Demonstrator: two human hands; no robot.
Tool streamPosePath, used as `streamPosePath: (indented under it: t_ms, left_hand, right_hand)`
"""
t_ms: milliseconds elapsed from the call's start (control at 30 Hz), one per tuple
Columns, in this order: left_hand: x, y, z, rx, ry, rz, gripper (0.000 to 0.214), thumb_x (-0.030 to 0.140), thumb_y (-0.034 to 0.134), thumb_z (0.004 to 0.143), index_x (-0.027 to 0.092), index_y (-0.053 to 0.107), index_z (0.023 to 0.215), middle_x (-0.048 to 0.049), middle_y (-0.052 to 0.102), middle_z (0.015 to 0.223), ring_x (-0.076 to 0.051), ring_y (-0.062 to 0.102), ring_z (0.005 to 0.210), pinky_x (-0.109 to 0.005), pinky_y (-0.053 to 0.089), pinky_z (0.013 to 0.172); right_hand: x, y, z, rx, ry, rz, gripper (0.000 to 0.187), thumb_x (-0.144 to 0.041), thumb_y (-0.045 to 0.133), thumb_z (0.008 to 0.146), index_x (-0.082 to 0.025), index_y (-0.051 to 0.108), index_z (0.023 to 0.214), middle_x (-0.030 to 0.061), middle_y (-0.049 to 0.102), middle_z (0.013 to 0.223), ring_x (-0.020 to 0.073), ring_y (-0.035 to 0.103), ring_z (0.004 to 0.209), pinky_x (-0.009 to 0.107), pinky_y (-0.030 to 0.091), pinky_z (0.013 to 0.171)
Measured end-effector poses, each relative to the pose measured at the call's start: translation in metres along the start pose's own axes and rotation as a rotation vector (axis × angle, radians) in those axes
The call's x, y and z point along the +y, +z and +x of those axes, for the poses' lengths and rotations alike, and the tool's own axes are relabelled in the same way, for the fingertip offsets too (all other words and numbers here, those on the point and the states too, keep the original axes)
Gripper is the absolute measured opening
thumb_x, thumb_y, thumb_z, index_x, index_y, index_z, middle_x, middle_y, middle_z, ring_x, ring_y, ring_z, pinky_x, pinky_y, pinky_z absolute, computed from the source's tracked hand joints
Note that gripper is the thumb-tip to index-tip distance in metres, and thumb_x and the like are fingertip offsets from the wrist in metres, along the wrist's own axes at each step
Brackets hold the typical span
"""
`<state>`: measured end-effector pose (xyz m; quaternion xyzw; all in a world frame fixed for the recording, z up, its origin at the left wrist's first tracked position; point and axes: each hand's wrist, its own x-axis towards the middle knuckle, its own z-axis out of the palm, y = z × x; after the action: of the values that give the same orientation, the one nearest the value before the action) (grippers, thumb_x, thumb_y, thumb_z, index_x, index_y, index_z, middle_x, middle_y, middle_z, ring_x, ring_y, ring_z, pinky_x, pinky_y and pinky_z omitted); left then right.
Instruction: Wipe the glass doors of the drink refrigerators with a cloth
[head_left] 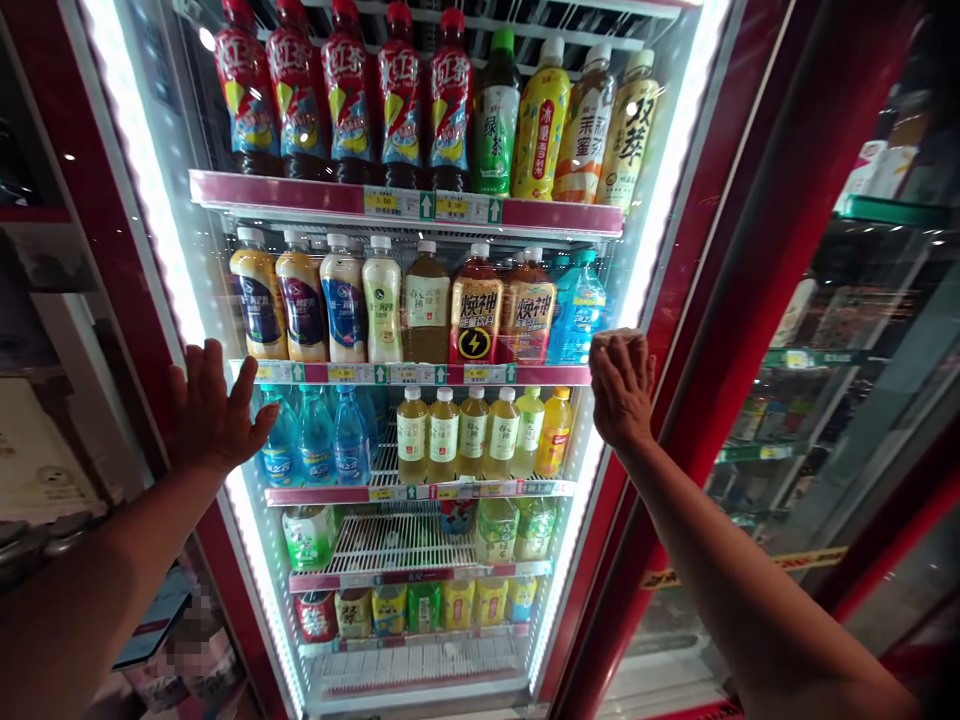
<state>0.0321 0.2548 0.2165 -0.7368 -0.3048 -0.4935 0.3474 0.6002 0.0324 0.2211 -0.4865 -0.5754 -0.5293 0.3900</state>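
Observation:
My left hand [217, 410] is open with its fingers spread, in front of the left side of a lit drinks fridge [585, 570]. It holds nothing, and I cannot tell whether it touches the glass front. My right hand [622, 390] is closed over a pale cloth [626, 335], of which only a strip shows above the knuckles. That hand is at the fridge's right side, beside the bright light strip [649, 235] and level with the second shelf edge [420, 374]. Nearest to it stands a blue bottle [581, 310].
Red-capped tea bottles [349, 100] line the top shelf, and several drinks fill the shelves below. A wire shelf [397, 540] sits lower down. Another glass-fronted cabinet [795, 400] with red framing stands at the right. Jar lids [67, 530] show at the lower left.

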Motion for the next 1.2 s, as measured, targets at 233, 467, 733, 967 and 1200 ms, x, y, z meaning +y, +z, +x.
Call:
streamPosePath:
  t_ms: [233, 467, 733, 967, 1200]
  left_hand:
    - [0.001, 0.000, -0.001, 0.031, 0.037, 0.026, 0.078, 0.062, 0.037, 0.102, 0.034, 0.002, 0.167, -0.0055, -0.011, 0.175, -0.040, -0.002, 0.160, -0.069, 0.003, 0.124]
    - [0.000, 0.001, -0.002, 0.069, 0.087, 0.022, 0.082, 0.055, 0.046, 0.101, 0.022, 0.012, 0.167, -0.0167, -0.002, 0.175, -0.039, -0.004, 0.161, -0.071, 0.004, 0.122]
    - [-0.001, 0.004, -0.004, 0.076, 0.082, 0.002, 0.081, 0.056, 0.044, 0.101, 0.018, 0.016, 0.166, -0.0171, -0.001, 0.175, -0.037, -0.005, 0.161, -0.069, 0.004, 0.123]
    - [-0.004, 0.007, -0.007, 0.046, 0.033, -0.008, 0.084, 0.063, 0.041, 0.099, 0.013, 0.022, 0.164, -0.0183, 0.000, 0.174, -0.035, -0.006, 0.161, -0.067, 0.000, 0.124]
    - [0.000, 0.007, -0.007, 0.052, 0.009, -0.010, 0.085, 0.065, 0.037, 0.099, 0.008, 0.027, 0.162, -0.0225, 0.004, 0.173, -0.034, -0.005, 0.161, -0.070, 0.000, 0.122]
  right_hand:
    - [-0.003, -0.001, -0.050, 0.036, 0.057, -0.008, 0.071, -0.017, 0.042, 0.103, -0.039, 0.016, 0.165, -0.0020, 0.017, 0.175, 0.0270, 0.006, 0.162, 0.063, 0.018, 0.129]
    - [0.041, -0.001, -0.014, 0.045, 0.151, -0.024, 0.066, -0.020, 0.038, 0.105, -0.035, 0.017, 0.166, 0.0002, 0.015, 0.175, 0.0273, 0.005, 0.162, 0.062, 0.015, 0.130]
    - [0.012, -0.012, -0.077, -0.016, 0.126, 0.021, 0.071, -0.015, 0.040, 0.103, -0.035, 0.015, 0.166, 0.0018, 0.012, 0.176, 0.0265, 0.002, 0.162, 0.064, 0.015, 0.129]
    - [0.025, -0.013, -0.051, 0.014, 0.113, 0.010, 0.070, -0.016, 0.040, 0.103, -0.035, 0.017, 0.166, 0.0031, 0.016, 0.175, 0.0278, 0.006, 0.162, 0.065, 0.015, 0.129]
    - [0.007, -0.016, -0.089, -0.045, 0.078, 0.014, 0.075, -0.010, 0.040, 0.101, -0.036, 0.015, 0.166, 0.0020, 0.015, 0.175, 0.0268, 0.006, 0.162, 0.065, 0.018, 0.128]
